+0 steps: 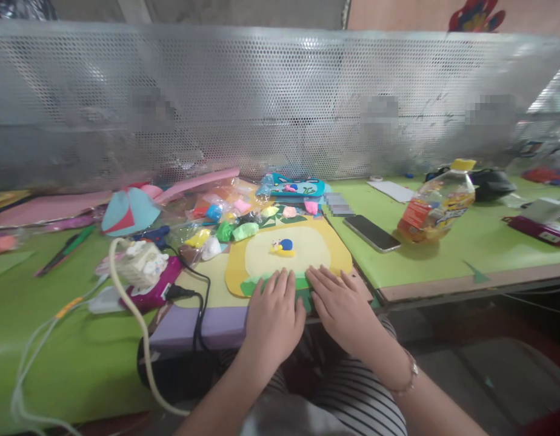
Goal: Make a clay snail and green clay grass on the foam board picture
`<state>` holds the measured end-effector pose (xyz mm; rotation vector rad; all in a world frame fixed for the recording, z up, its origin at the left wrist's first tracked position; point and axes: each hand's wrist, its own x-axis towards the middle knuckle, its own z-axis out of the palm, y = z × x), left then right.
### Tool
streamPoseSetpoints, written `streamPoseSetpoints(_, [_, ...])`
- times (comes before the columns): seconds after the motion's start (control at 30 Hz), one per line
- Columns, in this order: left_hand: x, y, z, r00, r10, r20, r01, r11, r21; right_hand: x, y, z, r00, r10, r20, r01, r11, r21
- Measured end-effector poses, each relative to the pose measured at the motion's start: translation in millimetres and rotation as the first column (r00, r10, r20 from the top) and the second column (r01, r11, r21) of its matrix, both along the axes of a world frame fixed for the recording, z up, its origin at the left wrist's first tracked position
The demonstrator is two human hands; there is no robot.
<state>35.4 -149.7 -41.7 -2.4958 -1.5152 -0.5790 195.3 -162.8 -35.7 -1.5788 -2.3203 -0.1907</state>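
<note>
My left hand (275, 315) lies flat, fingers stretched out, on the green strip (250, 286) along the near edge of a yellow card (341, 248) with a cream middle. Beside it my right hand (337, 303) rests with its fingers spread over the same edge, near the right corner. Neither hand grips anything. Beyond my fingertips, a small blue, yellow and white clay figure (286, 245) sits on the cream area. Several small packets of coloured clay lie just past the card, among them a green packet (225, 231) and a white one (211, 248).
A purple power strip (159, 284) with a plugged-in white adapter and cables stands left. A phone (371, 233) and a bottle of amber liquid (437, 206) are on the right. Behind are a teal decorated piece (302, 186) and a perforated metal screen (262, 91).
</note>
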Motion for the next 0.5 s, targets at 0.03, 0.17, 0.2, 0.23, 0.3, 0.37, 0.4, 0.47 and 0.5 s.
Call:
streamPoseSetpoints(0.03, [0.1, -0.2, -0.3, 1.0, 0.0, -0.003, 0.0, 1.0, 0.003, 0.7, -0.1, -0.3, 1.0, -0.007, -0.006, 0.007, 1.0, 0.005])
streamPoseSetpoints(0.17, [0.3, -0.1, -1.4, 1.0, -0.007, -0.007, 0.007, 1.0, 0.016, 12.8, 2.4, -0.1, 0.999, 0.034, -0.033, -0.033, 0.999, 0.012])
streamPoseSetpoints(0.2, [0.4, 0.0, -1.5, 1.0, -0.009, -0.007, 0.009, 1.0, 0.017, 18.2, 4.4, 0.4, 0.996, 0.075, -0.048, -0.075, 0.997, 0.006])
streamPoseSetpoints(0.23, [0.5, -0.1, -1.4, 1.0, -0.009, -0.007, 0.009, 1.0, 0.017, 23.9, 6.9, 1.2, 0.989, 0.126, -0.07, -0.127, 0.992, 0.001])
streamPoseSetpoints(0.3, [0.6, -0.2, -0.9, 1.0, -0.009, -0.007, 0.009, 1.0, 0.012, 33.3, 13.4, 3.2, 0.971, 0.18, -0.156, -0.18, 0.984, 0.017])
streamPoseSetpoints(0.37, [0.6, -0.4, -0.1, 1.0, -0.008, -0.012, 0.008, 1.0, 0.007, 36.3, 20.3, 5.5, 0.956, 0.184, -0.227, -0.18, 0.983, 0.037])
streamPoseSetpoints(0.4, [0.5, -0.4, 0.3, 1.0, -0.008, -0.016, 0.008, 1.0, 0.004, 34.7, 23.2, 6.7, 0.954, 0.189, -0.232, -0.188, 0.982, 0.027])
streamPoseSetpoints(0.47, [0.2, -0.4, 0.8, 1.0, -0.009, -0.027, 0.009, 1.0, 0.0, 26.7, 26.9, 8.7, 0.961, 0.198, -0.19, -0.207, 0.978, -0.025])
streamPoseSetpoints(0.5, [-0.1, -0.4, 0.8, 0.999, -0.009, -0.03, 0.009, 1.0, 0.0, 21.5, 27.4, 9.6, 0.968, 0.188, -0.164, -0.199, 0.979, -0.052])
